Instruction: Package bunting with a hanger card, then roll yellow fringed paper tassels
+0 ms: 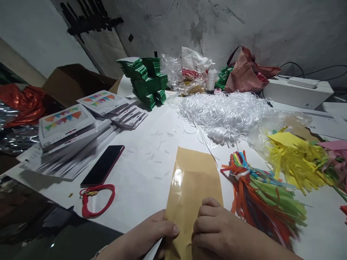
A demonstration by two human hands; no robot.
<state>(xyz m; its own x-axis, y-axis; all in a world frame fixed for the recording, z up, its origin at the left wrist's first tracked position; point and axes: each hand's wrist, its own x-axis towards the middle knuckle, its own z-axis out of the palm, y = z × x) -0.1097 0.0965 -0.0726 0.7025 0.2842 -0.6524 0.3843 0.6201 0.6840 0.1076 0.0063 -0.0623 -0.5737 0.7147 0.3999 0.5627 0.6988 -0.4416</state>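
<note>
In the head view a long tan paper envelope (196,177), with a glossy patch on its left side, lies over the table's front part towards me. My left hand (159,229) grips its left edge, thumb on top and fingers underneath. A white paper edge (153,250) shows below that hand. My right hand (217,225) has its fingers curled against the envelope's right side, the fingertips hidden. To the right lies a bundle of multicoloured paper tassels (260,195), tied with white string near its top.
On the left are stacked printed cards (67,122), a phone (103,166) and a red cord loop (99,200). Behind are green paper stacks (149,81), a white string heap (222,112), a white bottle (211,77) and a white box (300,92). Yellow tassels (295,155) lie right.
</note>
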